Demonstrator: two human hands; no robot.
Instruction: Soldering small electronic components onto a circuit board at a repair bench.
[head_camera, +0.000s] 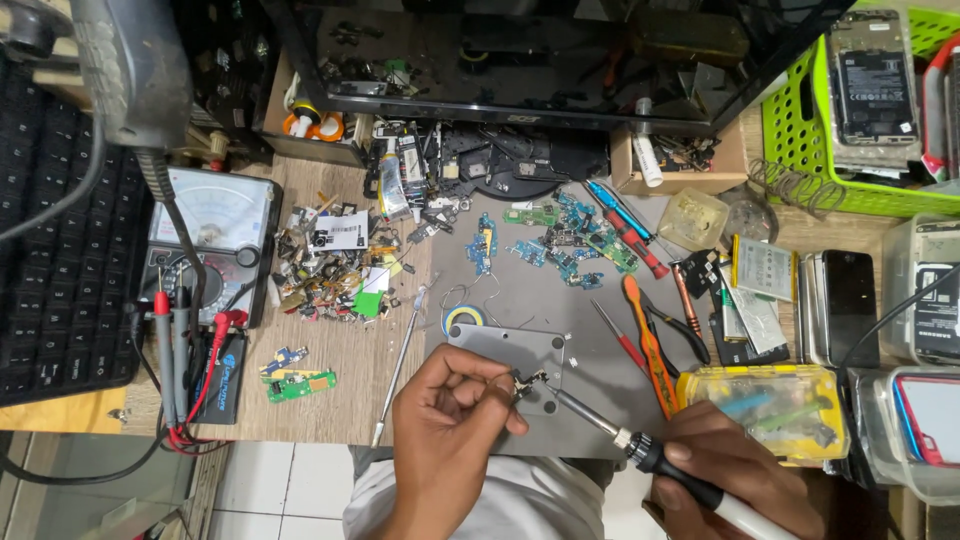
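Two hands at work over a grey metal plate (505, 350) on the bench. Left hand (445, 430): fingers curled together, thumb and forefinger tips pinched on a small metal component (524, 385), pressed down onto the plate just past the fingertips. Right hand (735, 470): fingers wrapped tight round the black grip of a soldering iron (640, 450), shaft angled up and left, tip meeting the component right at the left fingertips. Beyond the left knuckles: a coil of solder wire (464, 318) and long tweezers (398, 365). Just above the right fingers: a yellow plastic parts box (765, 412) and orange-handled pliers (652, 345). Well off to the left: an analogue multimeter (212, 240) with red probes, and a small green circuit board (300, 385).
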